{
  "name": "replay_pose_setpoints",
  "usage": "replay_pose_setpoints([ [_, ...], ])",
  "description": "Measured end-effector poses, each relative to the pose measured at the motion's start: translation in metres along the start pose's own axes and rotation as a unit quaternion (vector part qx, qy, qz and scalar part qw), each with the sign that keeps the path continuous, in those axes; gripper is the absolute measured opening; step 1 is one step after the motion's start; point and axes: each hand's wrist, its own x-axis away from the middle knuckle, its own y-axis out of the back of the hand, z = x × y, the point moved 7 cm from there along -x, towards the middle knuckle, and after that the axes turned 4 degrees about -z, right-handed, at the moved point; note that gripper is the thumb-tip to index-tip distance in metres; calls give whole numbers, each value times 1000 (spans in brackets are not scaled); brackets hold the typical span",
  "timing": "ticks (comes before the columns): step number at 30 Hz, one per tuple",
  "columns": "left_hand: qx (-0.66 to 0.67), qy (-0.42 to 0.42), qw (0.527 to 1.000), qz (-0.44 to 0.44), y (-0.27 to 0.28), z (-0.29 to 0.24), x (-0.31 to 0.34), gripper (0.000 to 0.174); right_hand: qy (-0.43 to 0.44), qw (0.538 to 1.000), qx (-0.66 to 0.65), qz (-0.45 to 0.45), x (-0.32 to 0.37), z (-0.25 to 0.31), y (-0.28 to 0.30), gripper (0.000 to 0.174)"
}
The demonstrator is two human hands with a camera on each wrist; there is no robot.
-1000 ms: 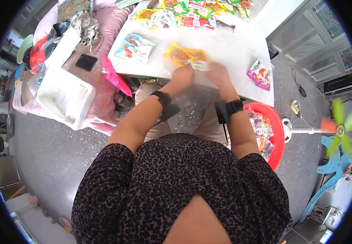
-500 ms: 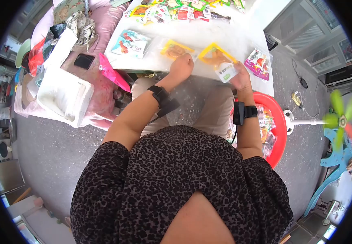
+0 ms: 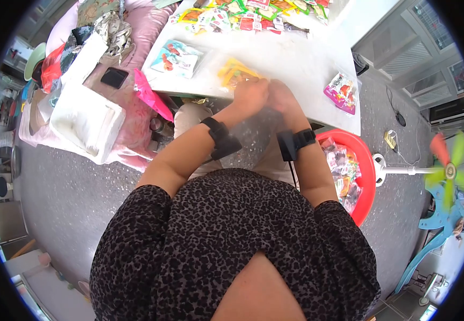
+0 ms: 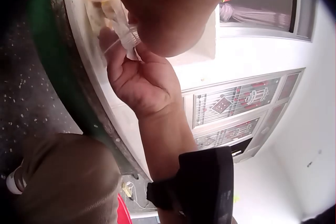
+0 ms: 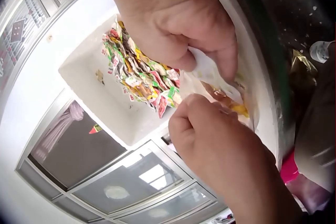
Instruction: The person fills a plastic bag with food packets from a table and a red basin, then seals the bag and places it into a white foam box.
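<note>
A yellow-edged snack packet point(image 3: 234, 72) with clear plastic and brown food inside lies near the front edge of the white table. My left hand point(image 3: 250, 97) and right hand point(image 3: 284, 98) meet at its near end. In the right wrist view, my right hand point(image 5: 197, 32) pinches a whitish corner of the packet point(image 5: 226, 98) between thumb and fingers. Just below, the curled fingers of my left hand point(image 5: 215, 140) grip the plastic, their tips partly hidden. The left wrist view shows crinkled clear plastic point(image 4: 128, 39) between both hands.
A blue-and-white packet point(image 3: 175, 59) lies left on the table, a purple one point(image 3: 342, 93) right. Many colourful packets point(image 3: 253, 16) are heaped at the back. A red basin point(image 3: 368, 171) of packets stands on the floor at right, near a fan point(image 3: 450, 171). A foam box point(image 3: 87, 125) sits left.
My right hand held a yellow-edged packet off to the right half a second ago; it has come back left beside my left hand. The two yellow-edged packets, apart then, now appear as one bunch.
</note>
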Motion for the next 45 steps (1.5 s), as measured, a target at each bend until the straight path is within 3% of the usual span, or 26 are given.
replay_pose_setpoints([
  [3,-13,19,999,35,-4,7,2,14,-25,959,276,-62,6,9,4,31],
  [6,-46,-76,995,-35,-4,7,8,13,-13,883,468,-35,6,25,5,30],
  [9,47,-88,989,-111,-3,11,11,7,-20,880,472,36,-4,20,-10,24],
  [13,63,-63,993,-75,-6,22,13,5,-51,842,532,78,-1,36,-10,18],
  [16,52,-87,992,-78,-14,30,16,5,-10,831,549,90,-23,73,-10,12],
  [17,68,-93,990,-83,-15,32,17,6,9,856,509,91,-42,84,-10,15],
  [21,85,-115,983,-117,-9,36,20,8,131,831,538,55,-106,131,-79,18],
  [22,93,-119,980,-127,-9,37,20,8,157,760,628,52,-131,136,-98,22],
  [23,102,-123,978,-137,-11,39,21,8,273,680,680,22,-135,148,-132,26],
  [25,114,-132,973,-149,-11,41,22,9,308,732,607,15,-202,139,-148,33],
  [28,120,-154,968,-160,-6,43,22,11,328,586,740,-40,-247,133,-194,49],
  [31,138,-171,961,-168,-8,46,24,11,314,475,819,-69,-273,118,-223,58],
  [34,147,-164,955,-199,2,47,23,10,275,478,830,-84,-292,114,-223,63],
  [38,163,-149,959,-177,3,51,20,9,198,455,868,-12,-317,110,-222,63],
  [41,173,-139,962,-161,-6,53,21,9,268,449,852,-13,-334,110,-228,57],
  [45,161,-136,964,-161,-8,53,22,10,284,529,800,-2,-318,117,-239,43],
])
